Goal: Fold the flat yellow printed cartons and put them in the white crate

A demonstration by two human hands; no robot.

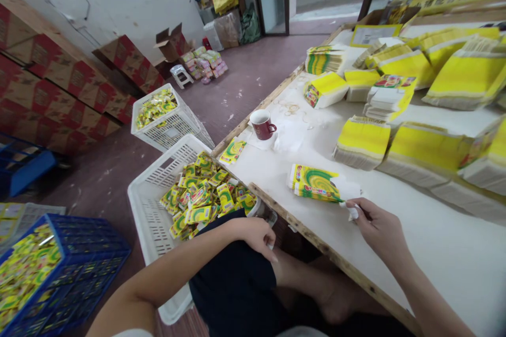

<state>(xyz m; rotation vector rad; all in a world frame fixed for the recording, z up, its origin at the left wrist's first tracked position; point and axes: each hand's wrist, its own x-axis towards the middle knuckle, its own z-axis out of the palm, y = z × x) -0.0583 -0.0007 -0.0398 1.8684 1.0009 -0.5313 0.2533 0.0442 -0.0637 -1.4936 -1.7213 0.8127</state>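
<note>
Right hand (379, 227): reaching over the bench (450, 253), thumb and finger close together at the near corner of the fanned stack (316, 182); whether they are clamped on a carton, you cannot tell from this view.
Left hand (253, 233): over your dark shorts (237, 284), fingers loosely curled and a little apart, nothing visible in it.
Fanned stack: flat yellow-and-green cartons lying on the bench in front of you, just beyond your right hand.
Apparently done: the small boxes (197, 214) heaped in the white basket (147, 221) beside your leg; similar ones fill a farther basket (171, 134) and a blue crate (97, 253) to your left.
Apparently left: the fanned stack, plus many yellow bundles (361, 137) across the bench, so you seem well short of finished.
Set apart: one packet (232, 151) near the mug (261, 127), at the bench edge; you cannot tell whether it is made up.
</note>
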